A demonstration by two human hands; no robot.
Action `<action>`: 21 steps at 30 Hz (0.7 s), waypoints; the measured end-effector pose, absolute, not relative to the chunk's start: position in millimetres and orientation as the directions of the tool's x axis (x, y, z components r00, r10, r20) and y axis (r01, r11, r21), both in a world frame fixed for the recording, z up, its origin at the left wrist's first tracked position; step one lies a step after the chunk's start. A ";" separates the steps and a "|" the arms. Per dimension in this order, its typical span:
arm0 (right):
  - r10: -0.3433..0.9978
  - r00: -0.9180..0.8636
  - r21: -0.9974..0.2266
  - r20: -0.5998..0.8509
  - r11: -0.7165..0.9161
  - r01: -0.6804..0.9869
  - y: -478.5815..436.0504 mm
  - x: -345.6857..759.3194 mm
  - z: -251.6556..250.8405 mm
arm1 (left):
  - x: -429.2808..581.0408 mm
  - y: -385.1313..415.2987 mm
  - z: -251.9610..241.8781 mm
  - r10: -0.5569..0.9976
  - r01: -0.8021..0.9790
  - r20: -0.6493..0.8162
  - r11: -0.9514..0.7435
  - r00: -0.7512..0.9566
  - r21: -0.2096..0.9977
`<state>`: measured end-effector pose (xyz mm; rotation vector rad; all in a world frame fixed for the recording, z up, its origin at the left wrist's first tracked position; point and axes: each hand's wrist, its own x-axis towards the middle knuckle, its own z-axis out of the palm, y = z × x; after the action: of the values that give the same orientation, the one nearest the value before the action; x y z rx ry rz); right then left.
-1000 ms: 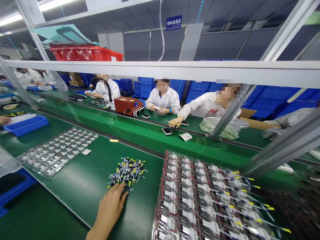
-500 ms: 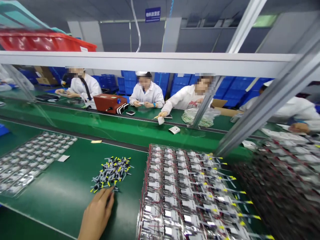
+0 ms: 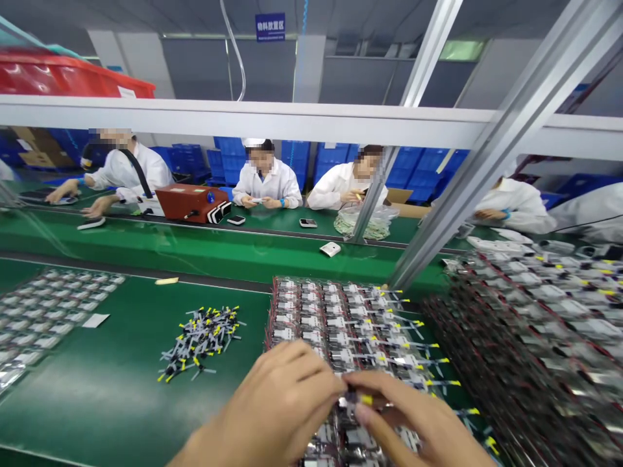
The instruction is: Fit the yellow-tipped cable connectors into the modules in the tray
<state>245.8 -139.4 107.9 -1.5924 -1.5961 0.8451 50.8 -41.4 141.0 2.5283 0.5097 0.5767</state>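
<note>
Your L hand (image 3: pixel 287 399) has moved from the pile of yellow-tipped pcs (image 3: pixel 202 340) to above the rows of wired white units (image 3: pixel 311 320), w/ your R hand (image 3: pixel 421 415) now in view too. R thumb + fingers pinch one small yellow-tipped pc (image 3: pixel 366 399) over the rows; L fingertips bunched beside it, can't tell if gripping. Pile's on green tabletop (image 3: pixel 121 402), left of rows.

One blue sign (image 3: pixel 270 27), high at the back: white Chinese characters, 物料放置区; beneath them, a smaller line of lettering (too fine to read with certainty). One white label (image 3: pixel 127 93) on red bin (image 3: pixel 68 76): any print illegible.
</note>
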 end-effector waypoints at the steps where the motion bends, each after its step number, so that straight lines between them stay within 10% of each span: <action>1: 0.999 0.002 -0.822 0.039 0.031 0.569 -132.0 248.5 118.5 | 62.1 -33.8 145.4 0.408 0.207 0.317 -0.833 0.856 0.514; 21: 0.998 0.000 -0.761 -0.059 -0.045 0.647 -33.5 326.3 151.2 | 142.6 61.6 126.8 0.499 0.099 0.359 -0.679 0.789 0.728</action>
<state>326.3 -33.5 151.2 -1.7451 -1.6977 0.8479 142.6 61.6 126.8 2.2489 0.4407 0.7116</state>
